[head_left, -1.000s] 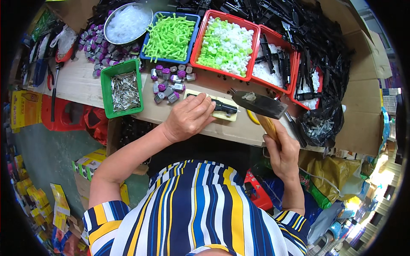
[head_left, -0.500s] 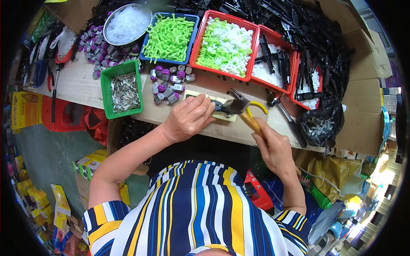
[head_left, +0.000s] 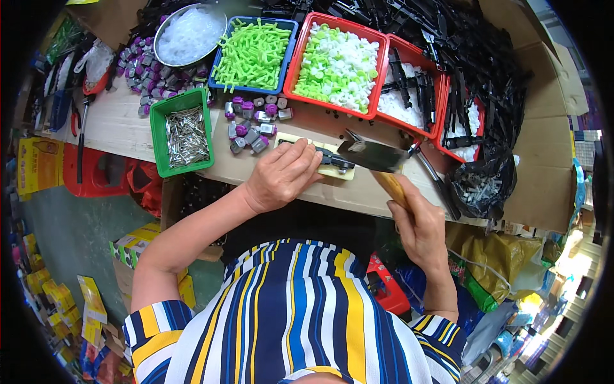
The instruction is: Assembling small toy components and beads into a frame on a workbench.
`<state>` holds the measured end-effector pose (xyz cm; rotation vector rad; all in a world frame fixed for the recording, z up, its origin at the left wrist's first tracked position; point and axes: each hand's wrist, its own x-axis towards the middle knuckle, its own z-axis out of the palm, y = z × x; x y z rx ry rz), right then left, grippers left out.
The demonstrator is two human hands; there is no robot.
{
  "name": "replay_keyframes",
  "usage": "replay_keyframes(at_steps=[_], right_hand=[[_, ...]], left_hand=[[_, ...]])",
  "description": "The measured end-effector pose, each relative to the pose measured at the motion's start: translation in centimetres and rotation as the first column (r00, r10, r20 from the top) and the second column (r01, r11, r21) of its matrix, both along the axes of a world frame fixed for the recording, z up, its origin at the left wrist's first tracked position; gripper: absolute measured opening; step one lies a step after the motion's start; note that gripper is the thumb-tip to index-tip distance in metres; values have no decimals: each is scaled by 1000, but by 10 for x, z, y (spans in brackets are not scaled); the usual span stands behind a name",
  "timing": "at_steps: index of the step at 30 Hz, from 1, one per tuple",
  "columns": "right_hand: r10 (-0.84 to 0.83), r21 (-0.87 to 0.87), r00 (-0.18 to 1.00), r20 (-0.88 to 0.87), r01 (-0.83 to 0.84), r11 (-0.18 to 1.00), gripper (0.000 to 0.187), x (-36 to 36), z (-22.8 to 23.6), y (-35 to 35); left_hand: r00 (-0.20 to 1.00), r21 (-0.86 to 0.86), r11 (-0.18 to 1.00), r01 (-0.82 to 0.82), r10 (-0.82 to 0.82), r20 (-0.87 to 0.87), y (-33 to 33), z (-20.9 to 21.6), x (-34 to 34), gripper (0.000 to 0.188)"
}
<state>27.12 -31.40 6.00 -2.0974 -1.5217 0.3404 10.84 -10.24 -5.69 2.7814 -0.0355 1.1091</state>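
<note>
Running crosswise ahead of the wearer, the worktable [head_left: 249,171] carries coloured bins along its far side, a red bin [head_left: 329,107] of green and white pieces being the biggest we log. Nearer the body we have the hammer [head_left: 374,155], dark head blurred, wooden handle slanting down and rightward into the right hand [head_left: 419,225], which is wrapped round it. Left hand [head_left: 283,176] lies knuckles up, fingers bent over the left part of a cream block [head_left: 327,171] flat on the worktable. Smallest, and the one we watch: a black part [head_left: 336,161] on that block, its left stretch gripped under the left fingers, its right end bare. Long axis runs left to right, dipping slightly toward the body; we read the hammer head as close to parallel. Left hand is nearer, in contact; right hand stands off rightward and bodyward, the hammer spanning the gap. Its head sits by the bare end, rightward and a little farther from the body; whether it touches or hangs above, we cannot tell.
</note>
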Motion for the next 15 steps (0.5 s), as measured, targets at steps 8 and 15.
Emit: replay_keyframes(at_steps=[8,15], right_hand=[[-85,-30,996,-35,84,996,49,1,-1,-16],[-45,-76,997,67,50,996,43,5,-23,-26]], left_hand=[[1000,-2,1000,-2,2,1,0,-2,-1,38],[1000,8,1000,-7,7,3,0,-4,-1,39]])
